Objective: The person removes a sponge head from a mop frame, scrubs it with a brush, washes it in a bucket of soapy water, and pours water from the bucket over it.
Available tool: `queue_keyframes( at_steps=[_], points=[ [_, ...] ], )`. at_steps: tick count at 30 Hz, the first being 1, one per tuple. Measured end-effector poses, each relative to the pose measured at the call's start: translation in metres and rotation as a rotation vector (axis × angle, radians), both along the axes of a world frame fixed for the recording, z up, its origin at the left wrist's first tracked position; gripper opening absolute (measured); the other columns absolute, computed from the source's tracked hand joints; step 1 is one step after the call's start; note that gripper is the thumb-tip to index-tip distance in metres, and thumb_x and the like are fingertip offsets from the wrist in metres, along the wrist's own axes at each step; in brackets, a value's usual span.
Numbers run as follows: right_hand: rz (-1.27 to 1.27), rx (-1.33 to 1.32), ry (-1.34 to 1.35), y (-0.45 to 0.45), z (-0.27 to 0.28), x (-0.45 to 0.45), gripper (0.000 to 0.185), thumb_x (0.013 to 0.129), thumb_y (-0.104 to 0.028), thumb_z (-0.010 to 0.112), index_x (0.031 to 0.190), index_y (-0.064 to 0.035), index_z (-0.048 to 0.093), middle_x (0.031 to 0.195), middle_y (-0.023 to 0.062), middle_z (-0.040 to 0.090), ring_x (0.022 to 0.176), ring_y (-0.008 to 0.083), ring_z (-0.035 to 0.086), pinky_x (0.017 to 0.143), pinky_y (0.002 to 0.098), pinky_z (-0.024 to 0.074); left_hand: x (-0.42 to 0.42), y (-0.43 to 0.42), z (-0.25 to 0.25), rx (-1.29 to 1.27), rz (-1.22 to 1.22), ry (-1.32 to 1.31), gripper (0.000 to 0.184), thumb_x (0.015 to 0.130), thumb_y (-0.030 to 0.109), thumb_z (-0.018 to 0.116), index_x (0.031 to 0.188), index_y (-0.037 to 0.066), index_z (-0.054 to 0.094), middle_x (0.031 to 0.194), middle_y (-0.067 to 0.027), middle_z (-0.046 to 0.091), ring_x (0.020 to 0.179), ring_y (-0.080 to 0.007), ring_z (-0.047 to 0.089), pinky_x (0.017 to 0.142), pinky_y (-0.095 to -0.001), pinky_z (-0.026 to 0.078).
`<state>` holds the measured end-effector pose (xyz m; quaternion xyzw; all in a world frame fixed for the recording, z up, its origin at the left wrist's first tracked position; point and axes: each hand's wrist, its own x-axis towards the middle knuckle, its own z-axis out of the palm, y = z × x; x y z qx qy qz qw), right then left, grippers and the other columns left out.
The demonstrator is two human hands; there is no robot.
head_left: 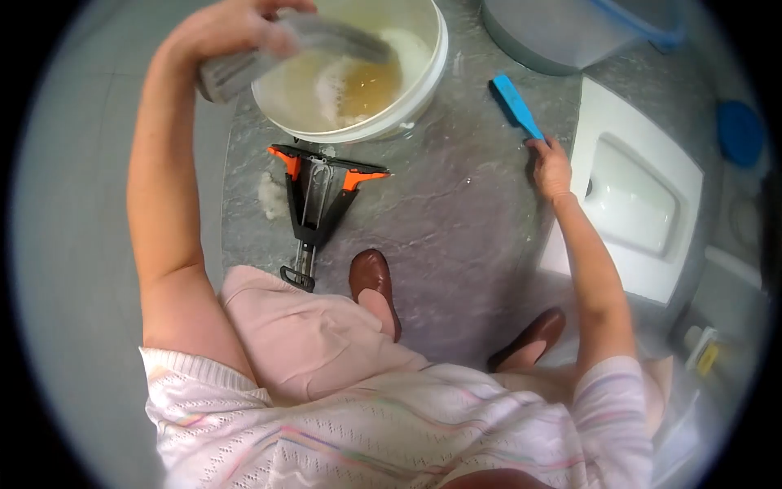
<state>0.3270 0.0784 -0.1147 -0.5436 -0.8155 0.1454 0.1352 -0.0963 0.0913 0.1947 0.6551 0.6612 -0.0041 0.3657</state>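
My left hand (244, 28), smeared by motion, grips a grey, elongated thing (236, 73) that looks like a cloth or pad. It extends over the rim of a white bucket (436, 77), which holds yellowish, foamy water (368, 85). My right hand (552, 169) is closed around the handle end of a blue brush (511, 102), whose head points up and left, just above the grey floor. Between my feet and the bucket lies a black and orange mop frame (314, 200) with a metal pole section.
A white squat toilet (562, 244) is set in the floor at the right. Beyond it is a blue round object (740, 133). A translucent tub (554, 37) with a blue rim stands at the top right. My brown shoes (373, 277) are on the floor below.
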Motion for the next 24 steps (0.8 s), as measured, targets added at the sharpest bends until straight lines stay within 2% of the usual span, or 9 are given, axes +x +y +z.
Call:
queue_keyframes(
  at_steps=[2, 3, 4, 11, 13, 16, 19, 22, 24],
  points=[
    [-0.014, -0.097, 0.038, -0.007, 0.018, 0.005, 0.04, 0.073, 0.004, 0.05, 0.106, -0.0176, 0.057, 0.112, 0.0078, 0.054, 0.096, 0.0298, 0.055, 0.078, 0.0387, 0.0473, -0.007, -0.013, 0.023, 0.283, 0.011, -0.066, 0.059, 0.064, 0.023, 0.064, 0.12, 0.006, 0.054, 0.094, -0.0112, 0.06, 0.078, -0.0196, 0.054, 0.076, -0.0298, 0.044],
    [0.014, -0.104, -0.007, -0.011, 0.02, 0.011, 0.05, 0.072, 0.004, 0.052, 0.117, -0.0188, 0.05, 0.111, 0.0094, 0.054, 0.095, 0.0315, 0.056, 0.077, 0.0396, 0.0477, 0.025, -0.022, 0.059, 0.239, 0.099, -0.083, 0.053, 0.063, 0.012, 0.07, 0.112, -0.005, 0.056, 0.098, -0.0116, 0.063, 0.082, -0.0185, 0.061, 0.075, -0.0274, 0.049],
    [-0.013, -0.118, -0.015, -0.017, 0.021, 0.013, 0.054, 0.072, 0.003, 0.052, 0.121, -0.0189, 0.046, 0.111, 0.0105, 0.054, 0.093, 0.0322, 0.056, 0.076, 0.0404, 0.0478, 0.042, -0.035, 0.077, 0.331, 0.057, -0.099, 0.057, 0.063, 0.014, 0.071, 0.113, -0.007, 0.054, 0.097, -0.011, 0.063, 0.082, -0.0163, 0.059, 0.074, -0.0274, 0.049],
    [-0.11, -0.254, -0.119, -0.026, 0.015, -0.001, 0.066, 0.076, -0.008, 0.053, 0.136, -0.018, 0.028, 0.091, 0.0187, 0.059, 0.079, 0.0376, 0.058, 0.07, 0.0454, 0.0475, 0.086, -0.048, 0.072, 0.62, -0.088, -0.347, 0.059, 0.067, 0.017, 0.072, 0.117, -0.007, 0.052, 0.098, -0.0126, 0.063, 0.085, -0.0168, 0.06, 0.077, -0.0257, 0.049],
    [-0.125, -0.28, -0.033, -0.026, 0.017, -0.004, 0.058, 0.081, -0.013, 0.051, 0.136, -0.0201, 0.03, 0.082, 0.0215, 0.061, 0.076, 0.0393, 0.059, 0.07, 0.0454, 0.0468, 0.101, -0.04, 0.056, 0.487, -0.158, -0.567, 0.058, 0.068, 0.017, 0.071, 0.117, -0.006, 0.052, 0.098, -0.0122, 0.063, 0.086, -0.0177, 0.06, 0.079, -0.0265, 0.049],
    [-0.176, -0.38, 0.065, -0.037, 0.024, 0.017, 0.052, 0.084, -0.017, 0.052, 0.133, -0.0216, 0.035, 0.087, 0.0228, 0.061, 0.078, 0.0395, 0.059, 0.07, 0.045, 0.0466, 0.143, -0.025, 0.004, 0.39, -0.148, -0.677, 0.054, 0.07, 0.017, 0.063, 0.117, -0.007, 0.052, 0.102, -0.0168, 0.062, 0.092, -0.0204, 0.059, 0.083, -0.0282, 0.047],
    [-0.287, -0.387, 0.112, -0.058, 0.021, 0.057, 0.047, 0.085, -0.019, 0.052, 0.131, -0.0211, 0.039, 0.09, 0.0234, 0.061, 0.082, 0.0385, 0.06, 0.071, 0.0445, 0.0465, 0.18, -0.014, -0.059, 0.445, -0.082, -0.626, 0.051, 0.072, 0.017, 0.055, 0.116, -0.008, 0.052, 0.106, -0.0214, 0.061, 0.099, -0.0232, 0.058, 0.087, -0.0299, 0.044],
    [-0.406, -0.25, 0.173, -0.071, 0.016, 0.092, 0.047, 0.085, -0.019, 0.053, 0.13, -0.0207, 0.041, 0.087, 0.0225, 0.062, 0.077, 0.0375, 0.06, 0.07, 0.0424, 0.047, 0.211, -0.014, -0.137, 0.622, -0.083, -0.446, 0.059, 0.071, 0.025, 0.063, 0.124, 0.006, 0.048, 0.094, -0.0172, 0.058, 0.079, -0.028, 0.055, 0.075, -0.0353, 0.045],
    [-0.514, -0.273, 0.194, -0.064, 0.023, 0.105, 0.047, 0.084, -0.019, 0.054, 0.129, -0.0205, 0.043, 0.081, 0.0164, 0.062, 0.066, 0.0288, 0.058, 0.068, 0.0363, 0.0473, 0.216, -0.033, -0.196, 0.719, -0.161, -0.429, 0.064, 0.074, 0.025, 0.062, 0.131, 0.008, 0.037, 0.097, -0.0226, 0.053, 0.086, -0.0379, 0.054, 0.075, -0.0414, 0.046]
  ],
)
